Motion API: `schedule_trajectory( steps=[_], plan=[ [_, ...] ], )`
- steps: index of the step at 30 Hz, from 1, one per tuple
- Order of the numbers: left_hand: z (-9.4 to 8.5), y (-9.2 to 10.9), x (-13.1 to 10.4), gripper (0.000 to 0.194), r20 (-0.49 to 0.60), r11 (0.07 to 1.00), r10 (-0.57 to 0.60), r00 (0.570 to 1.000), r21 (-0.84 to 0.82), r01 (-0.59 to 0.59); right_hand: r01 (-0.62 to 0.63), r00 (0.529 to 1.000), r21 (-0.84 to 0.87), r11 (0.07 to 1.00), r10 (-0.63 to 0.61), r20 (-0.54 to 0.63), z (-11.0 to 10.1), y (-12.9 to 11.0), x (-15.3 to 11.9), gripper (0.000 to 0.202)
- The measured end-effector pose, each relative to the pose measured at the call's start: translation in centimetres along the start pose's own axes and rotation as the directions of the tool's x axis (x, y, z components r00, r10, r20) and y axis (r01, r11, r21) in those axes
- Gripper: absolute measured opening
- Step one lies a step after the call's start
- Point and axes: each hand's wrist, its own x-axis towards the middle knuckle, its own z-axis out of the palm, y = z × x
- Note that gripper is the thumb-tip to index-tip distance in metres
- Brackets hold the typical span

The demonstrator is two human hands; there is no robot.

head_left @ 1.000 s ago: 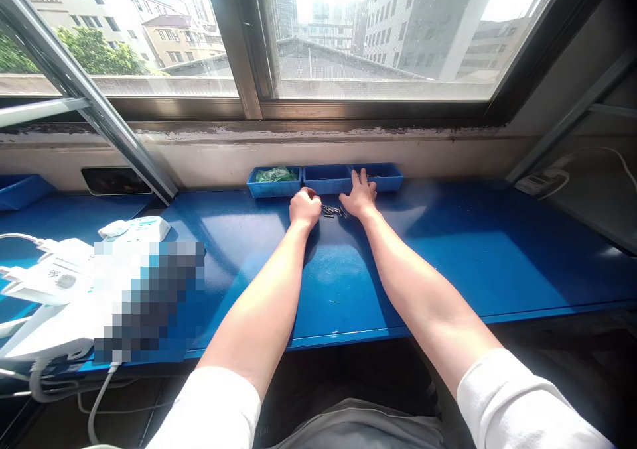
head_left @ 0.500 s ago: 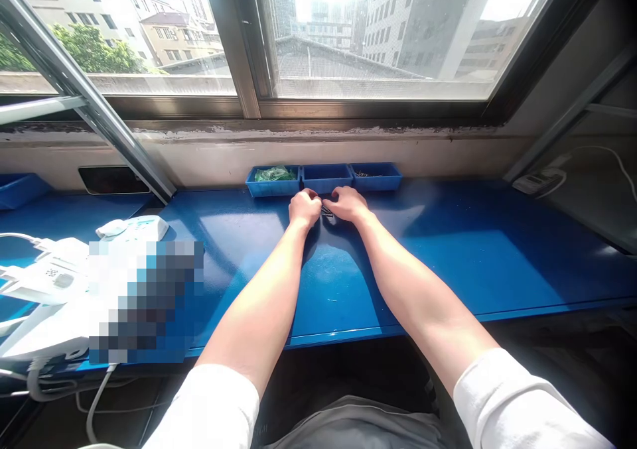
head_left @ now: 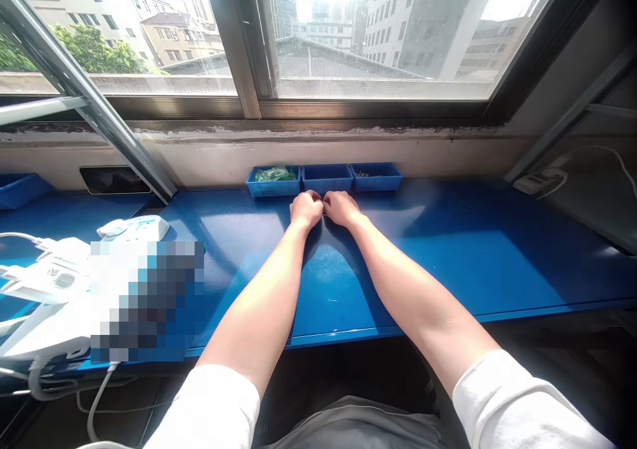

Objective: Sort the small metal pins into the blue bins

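Note:
My left hand [head_left: 305,209] is closed, low over the blue table [head_left: 333,283], just in front of the middle bin. Right beside it my right hand [head_left: 341,207] is closed too, its fingertips nearly meeting those of the left. Something small and dark sits between the fingertips, too hidden to name. Behind the hands stand three blue bins in a row: the left bin [head_left: 273,188] holds green bags, the middle bin [head_left: 327,185] shows no contents I can make out, and the right bin [head_left: 377,183] holds small thin metal pieces.
White power adapters and strips [head_left: 64,276] with cables lie at the left, beside a blurred patch. A phone-like dark object [head_left: 114,180] leans on the wall. Another blue bin [head_left: 22,190] is at the far left. Metal struts rise on both sides.
My right hand has moved slightly left, toward my left hand, and its fingers have drawn together. The small metal pieces seen between the hands are now mostly covered.

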Motion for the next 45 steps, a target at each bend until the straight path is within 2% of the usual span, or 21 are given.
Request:
schedule_trajectory(
  steps=[6, 12, 15, 20, 27, 32, 38, 40, 45],
  plan=[
    [-0.1, 0.2, -0.1, 0.025, 0.021, 1.000, -0.018, 1.000, -0.008, 0.018, 0.077, 0.996, 0.103, 0.992, -0.073, -0.047, 0.6, 0.0, 0.2, 0.020],
    [-0.2, 0.6, -0.3, 0.029, -0.031, 0.998, 0.034, 0.999, -0.059, -0.036, 0.103, 0.968, 0.278, 0.955, -0.032, -0.250, 0.9, 0.2, 0.6, 0.019],
    [-0.2, 0.9, -0.4, 0.031, -0.063, 0.993, 0.073, 0.995, -0.092, -0.078, 0.131, 0.951, 0.392, 0.911, -0.003, -0.309, 0.8, 0.2, 0.6, 0.015],
    [-0.2, 1.1, -0.5, 0.031, -0.070, 0.987, 0.096, 0.993, -0.122, -0.104, 0.080, 0.942, 0.566, 0.821, 0.123, -0.311, 0.7, 0.5, 0.6, 0.016],
    [-0.2, 1.2, -0.7, 0.020, -0.111, 0.963, 0.201, 0.973, -0.162, -0.217, 0.016, 0.922, 0.691, 0.723, 0.257, -0.291, 0.4, 0.8, 0.9, 0.032],
    [0.0, 1.1, -0.6, 0.018, -0.118, 0.962, 0.188, 0.975, -0.180, -0.207, 0.031, 0.914, 0.737, 0.676, 0.279, -0.294, 0.2, 0.5, 0.9, 0.040],
    [-0.1, 1.1, -0.5, 0.021, -0.096, 0.972, 0.191, 0.977, -0.118, -0.202, 0.023, 0.914, 0.732, 0.681, 0.283, -0.292, 0.4, 0.6, 0.9, 0.046],
    [-0.2, 1.1, -0.5, 0.023, -0.084, 0.978, 0.171, 0.982, -0.104, -0.179, 0.043, 0.926, 0.767, 0.640, 0.262, -0.271, 0.3, 0.5, 0.9, 0.047],
    [-0.2, 1.0, -0.5, 0.025, -0.078, 0.991, 0.120, 0.990, -0.055, -0.124, 0.079, 0.969, 0.879, 0.470, 0.172, -0.179, -0.2, 0.2, 0.4, 0.041]
  ],
)
